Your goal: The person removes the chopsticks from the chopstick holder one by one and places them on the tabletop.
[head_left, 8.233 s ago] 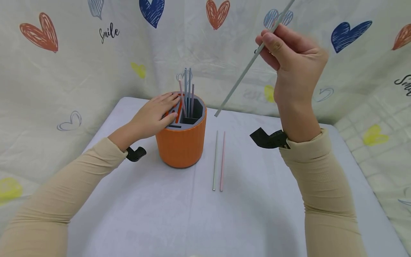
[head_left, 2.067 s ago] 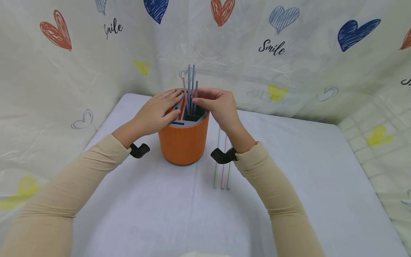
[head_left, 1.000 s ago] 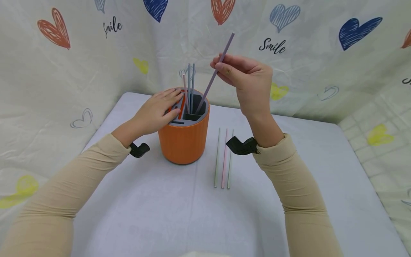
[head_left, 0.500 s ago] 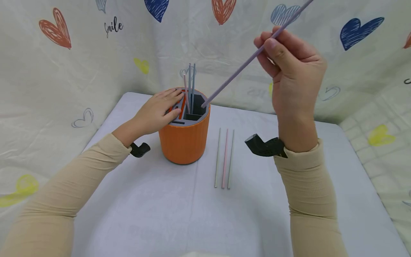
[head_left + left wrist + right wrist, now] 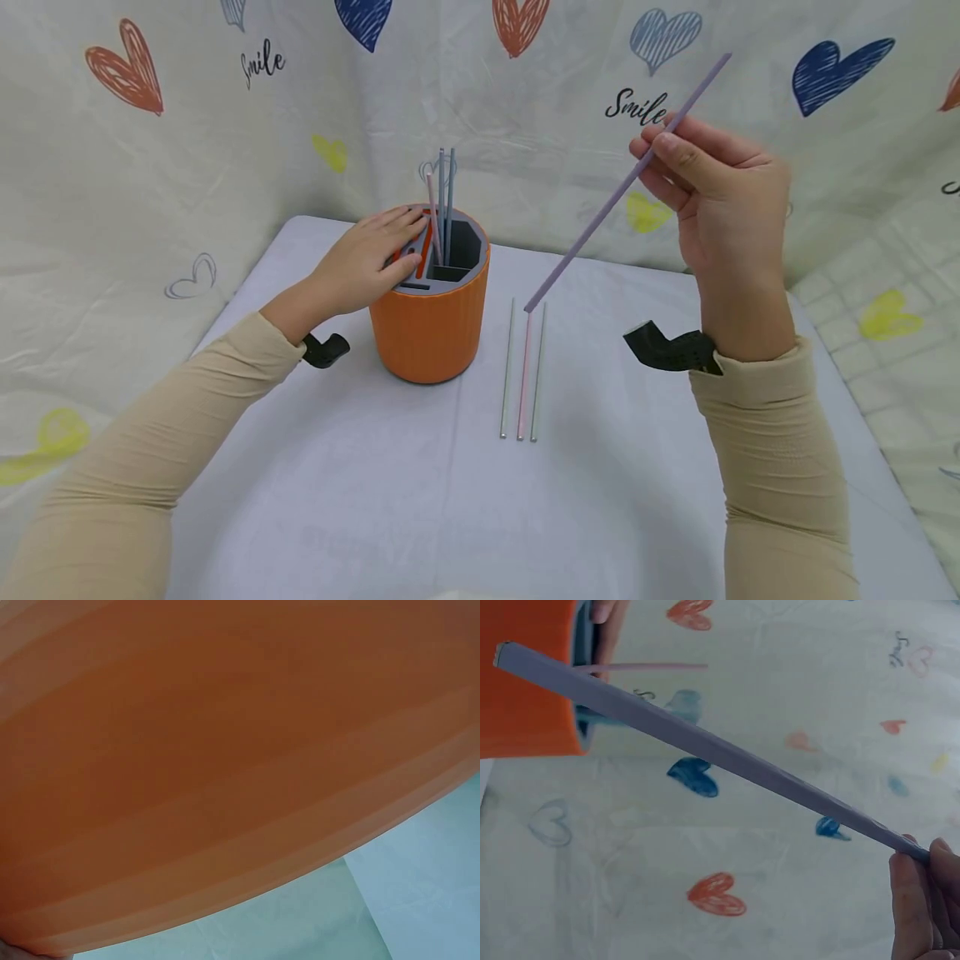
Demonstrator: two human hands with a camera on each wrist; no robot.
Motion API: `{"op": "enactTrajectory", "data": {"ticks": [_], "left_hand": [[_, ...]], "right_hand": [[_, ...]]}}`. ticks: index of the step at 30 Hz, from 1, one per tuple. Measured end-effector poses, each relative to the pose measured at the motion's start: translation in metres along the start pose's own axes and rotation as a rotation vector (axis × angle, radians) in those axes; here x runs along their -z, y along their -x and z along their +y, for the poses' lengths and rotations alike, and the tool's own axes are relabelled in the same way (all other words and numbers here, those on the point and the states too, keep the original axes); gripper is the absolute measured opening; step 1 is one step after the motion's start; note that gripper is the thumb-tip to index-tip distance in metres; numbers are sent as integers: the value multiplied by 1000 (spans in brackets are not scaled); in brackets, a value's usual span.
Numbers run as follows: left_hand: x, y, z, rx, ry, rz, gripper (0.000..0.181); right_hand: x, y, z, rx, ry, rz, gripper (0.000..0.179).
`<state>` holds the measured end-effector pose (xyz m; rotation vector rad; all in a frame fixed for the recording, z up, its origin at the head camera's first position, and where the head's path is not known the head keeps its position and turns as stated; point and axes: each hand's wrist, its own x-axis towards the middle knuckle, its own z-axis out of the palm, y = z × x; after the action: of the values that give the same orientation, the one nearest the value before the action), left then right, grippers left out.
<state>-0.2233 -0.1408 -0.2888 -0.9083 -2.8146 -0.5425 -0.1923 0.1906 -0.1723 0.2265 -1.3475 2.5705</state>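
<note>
In the head view my left hand (image 5: 367, 258) lies with extended fingers on the grey slotted top of an orange cylindrical holder (image 5: 427, 333). The holder's orange wall (image 5: 225, 750) fills most of the left wrist view. My right hand (image 5: 723, 192) pinches a long, thin purple stick (image 5: 600, 217) between thumb and fingers. The stick slants, its lower end in the air to the right of the holder. In the right wrist view the purple stick (image 5: 727, 761) runs from the fingertips across the view. A pink stick (image 5: 433, 217) and two blue sticks (image 5: 449, 200) stand in the holder's large opening.
Three thin sticks lie side by side on the white table (image 5: 375, 500), right of the holder: a green stick (image 5: 507, 371), a pink stick (image 5: 523, 375) and another green stick (image 5: 538, 375). Behind the table hangs a cloth (image 5: 525, 183) printed with hearts.
My right hand has drawn the purple stick up out of the holder and carried it right; its lower end has since come down. Earlier, a green stick joined the two on the table. My left hand stays put.
</note>
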Motion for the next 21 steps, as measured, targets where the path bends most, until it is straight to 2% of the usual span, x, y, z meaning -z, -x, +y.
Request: {"op": "enactTrajectory", "data": {"ticks": [5, 13, 21], "left_hand": [[-1, 0, 0, 5, -3, -1, 54], [0, 0, 0, 6, -1, -5, 55], [-1, 0, 0, 4, 1, -3, 55]], "right_hand": [[26, -9, 12, -112, 73, 20, 30], [61, -24, 33, -270, 111, 11, 21], [91, -26, 65, -432, 280, -5, 10]]}}
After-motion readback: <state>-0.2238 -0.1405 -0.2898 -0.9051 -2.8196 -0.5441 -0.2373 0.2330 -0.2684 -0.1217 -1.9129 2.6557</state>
